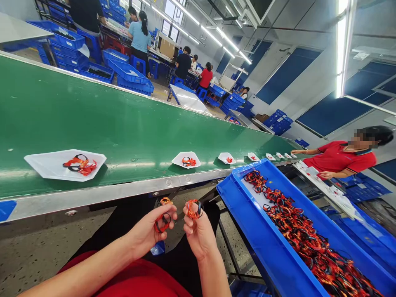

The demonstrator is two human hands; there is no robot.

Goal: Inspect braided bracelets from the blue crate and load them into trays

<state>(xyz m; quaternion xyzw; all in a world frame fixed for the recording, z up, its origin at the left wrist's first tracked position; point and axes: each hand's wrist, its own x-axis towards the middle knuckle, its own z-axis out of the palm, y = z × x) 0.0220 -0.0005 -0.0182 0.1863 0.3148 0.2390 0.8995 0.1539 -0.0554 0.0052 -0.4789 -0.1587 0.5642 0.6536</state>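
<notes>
Above my lap, my left hand [147,227] is closed around coiled red-and-black wire bundles [163,223], one low in the fingers and an orange part showing at the top. Close beside it, my right hand [200,237] pinches another coiled wire bundle [194,208] between thumb and fingers. The two hands are slightly apart. To the right, a blue bin [227,192] holds a heap of similar wire bundles [305,239]. Ahead on the green conveyor belt [136,119], a white tray [52,165] carries one bundle, and several more such trays run off rightward.
The belt's metal edge [123,190] crosses in front of my knees. A person in a red shirt [337,159] sits farther along the belt at the right. Stacked blue crates [130,74] and several people at benches are beyond the belt.
</notes>
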